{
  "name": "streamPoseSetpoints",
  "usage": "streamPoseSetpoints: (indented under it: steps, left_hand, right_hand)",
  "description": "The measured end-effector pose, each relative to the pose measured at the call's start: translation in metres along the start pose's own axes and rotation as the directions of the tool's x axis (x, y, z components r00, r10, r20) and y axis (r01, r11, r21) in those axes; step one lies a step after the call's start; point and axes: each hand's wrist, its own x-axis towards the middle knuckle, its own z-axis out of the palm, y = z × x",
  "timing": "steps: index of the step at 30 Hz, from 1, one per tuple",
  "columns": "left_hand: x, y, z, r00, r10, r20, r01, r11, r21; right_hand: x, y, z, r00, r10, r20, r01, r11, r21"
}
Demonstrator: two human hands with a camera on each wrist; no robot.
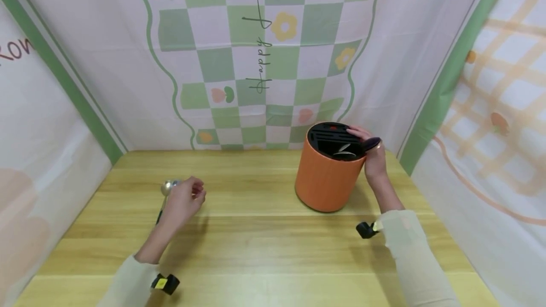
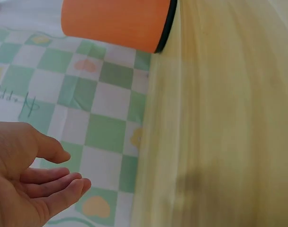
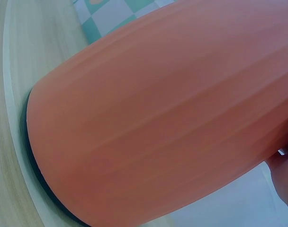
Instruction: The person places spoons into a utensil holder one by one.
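Note:
An orange round utensil holder (image 1: pixel 326 181) with a black slotted top stands upright at the back right of the table. My right hand (image 1: pixel 375 160) is at its right rim, gripping it with fingertips over the top edge. A dark, shiny oval utensil end (image 1: pixel 371 144) sticks out there and hides part of that hand. Thin metal edges (image 1: pixel 344 151) show inside the front compartment. On the left, my left hand (image 1: pixel 185 198) hovers above the table, fingers loosely curled and holding nothing. Partly hidden behind it lies a metal utensil (image 1: pixel 167 187) with a rounded head and dark handle.
The wooden table (image 1: pixel 256 250) spreads between both arms. A printed checkered curtain (image 1: pixel 281 60) hangs along its back edge, with further cloth (image 1: pixel 490 122) at the sides. A black wrist camera (image 1: pixel 366 230) sits by the right sleeve, and another (image 1: pixel 171 284) by the left.

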Motion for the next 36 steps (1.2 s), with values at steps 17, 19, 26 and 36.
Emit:
streamPoseSetpoints:
  steps: [17,19,26,36]
  left_hand:
    - [-0.017,-0.045,-0.003,0.993,-0.113,0.038,0.110,0.990,0.084]
    - [-0.017,-0.049,-0.003,0.990,-0.133,0.056,0.127,0.987,0.097]
    - [-0.019,-0.063,0.000,0.987,-0.134,0.093,0.113,0.973,0.203]
    - [-0.019,-0.069,-0.002,0.991,-0.118,0.065,0.095,0.955,0.282]
  right_hand:
    - [0.000,0.003,0.000,1.000,-0.012,0.001,0.012,0.999,0.034]
    - [-0.001,0.005,-0.001,1.000,-0.018,0.002,0.018,0.999,0.037]
    - [-0.001,-0.005,0.000,1.000,-0.005,0.012,0.005,0.999,0.053]
    - [0.000,0.002,-0.002,1.000,0.010,0.015,-0.010,0.999,0.047]
